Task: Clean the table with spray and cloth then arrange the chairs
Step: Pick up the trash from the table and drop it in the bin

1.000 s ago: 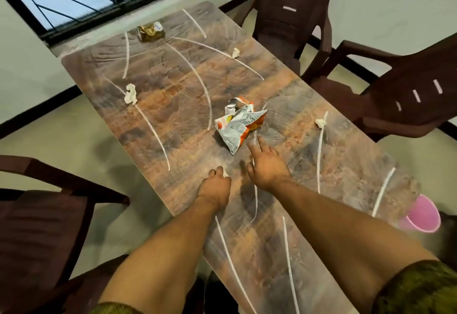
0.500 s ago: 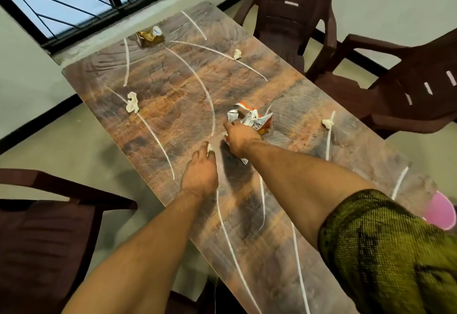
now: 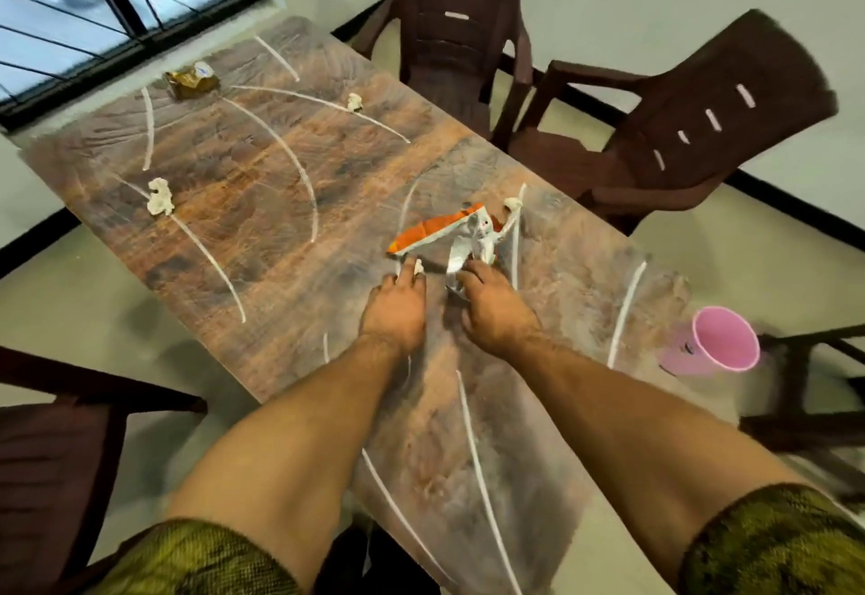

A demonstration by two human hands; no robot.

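Observation:
A wood-pattern table carries white streaks and litter. My right hand grips the lower end of a crumpled orange-and-white snack wrapper, which stands up from the tabletop. Just left of it, my left hand rests on the table and pinches a small white paper scrap at its fingertips. Crumpled paper balls lie at the left, far middle and beside the wrapper. A golden wrapper lies near the window. No spray or cloth is in view.
Brown plastic chairs stand at the far end, the far right, the near left and the near right. A pink bin sits on the floor by the table's right edge.
My right hand reached the snack wrapper, took hold of it and pulled it up and rightward. My left hand slid forward along the table with the scrap.

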